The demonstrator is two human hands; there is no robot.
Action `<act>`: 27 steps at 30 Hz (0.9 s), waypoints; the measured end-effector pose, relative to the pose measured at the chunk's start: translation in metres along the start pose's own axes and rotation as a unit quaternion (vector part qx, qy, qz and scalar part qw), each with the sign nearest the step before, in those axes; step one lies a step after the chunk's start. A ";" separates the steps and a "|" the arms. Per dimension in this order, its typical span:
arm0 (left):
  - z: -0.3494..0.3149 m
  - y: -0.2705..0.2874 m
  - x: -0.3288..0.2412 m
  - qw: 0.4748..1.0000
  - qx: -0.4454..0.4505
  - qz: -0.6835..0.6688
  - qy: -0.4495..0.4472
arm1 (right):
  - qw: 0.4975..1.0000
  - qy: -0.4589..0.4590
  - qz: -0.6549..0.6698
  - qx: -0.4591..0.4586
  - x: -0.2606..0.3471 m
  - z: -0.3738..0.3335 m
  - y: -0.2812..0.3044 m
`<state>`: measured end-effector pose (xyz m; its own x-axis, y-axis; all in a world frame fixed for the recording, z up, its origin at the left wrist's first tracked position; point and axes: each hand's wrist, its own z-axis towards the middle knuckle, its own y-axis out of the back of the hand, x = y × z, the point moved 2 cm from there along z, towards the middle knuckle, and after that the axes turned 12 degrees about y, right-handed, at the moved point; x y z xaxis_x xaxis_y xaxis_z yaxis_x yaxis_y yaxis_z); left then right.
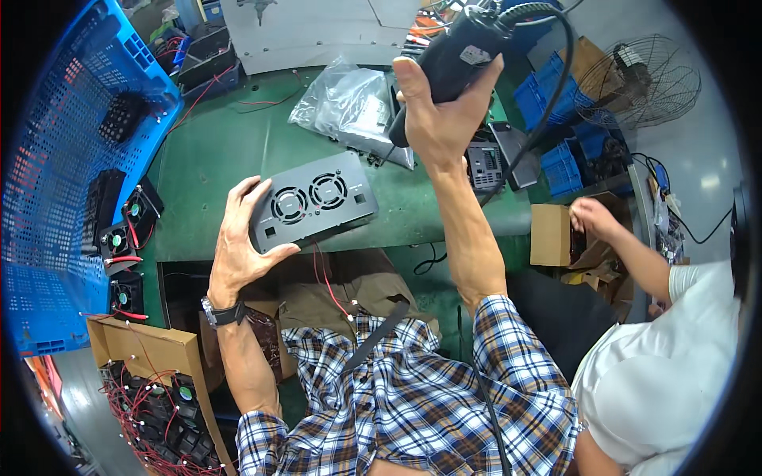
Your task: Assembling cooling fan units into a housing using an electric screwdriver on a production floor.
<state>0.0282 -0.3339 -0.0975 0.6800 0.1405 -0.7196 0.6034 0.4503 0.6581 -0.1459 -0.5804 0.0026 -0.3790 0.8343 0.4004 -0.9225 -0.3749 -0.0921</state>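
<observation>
My left hand (pixel 238 230) grips the left end of a dark grey metal housing (pixel 308 218), thumb at its near edge and fingers at its far edge. Two round fan grilles show on the housing's upper face, and a red wire with a white plug hangs off its near side. Raised above the far right part of the bench, my right hand (pixel 444 111) is wrapped round a black electric screwdriver (pixel 456 59) with a cable at its top end. The screwdriver's lower tip points down and left, apart from the housing. A clear plastic bag (pixel 349 107) lies behind the housing.
Small black fans (pixel 127 238) with red wires stand by a blue crate (pixel 48 182) at left. Below sits a cardboard box (pixel 159 341) of wired fans. A co-worker's hand (pixel 595 218) is at another box, right. A wire-cage fan (pixel 643 79) stands far right.
</observation>
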 end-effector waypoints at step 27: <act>0.001 -0.021 -0.048 0.962 -0.171 -0.209 0.022 | 0.974 -0.024 0.207 -0.087 0.080 0.030 -0.061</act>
<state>-0.0169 -0.3512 -0.0766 0.3838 -0.0822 -0.9198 0.6432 0.7385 0.2023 -0.1182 -0.5029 0.0673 -0.7209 0.6046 0.3388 -0.6917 -0.5971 -0.4062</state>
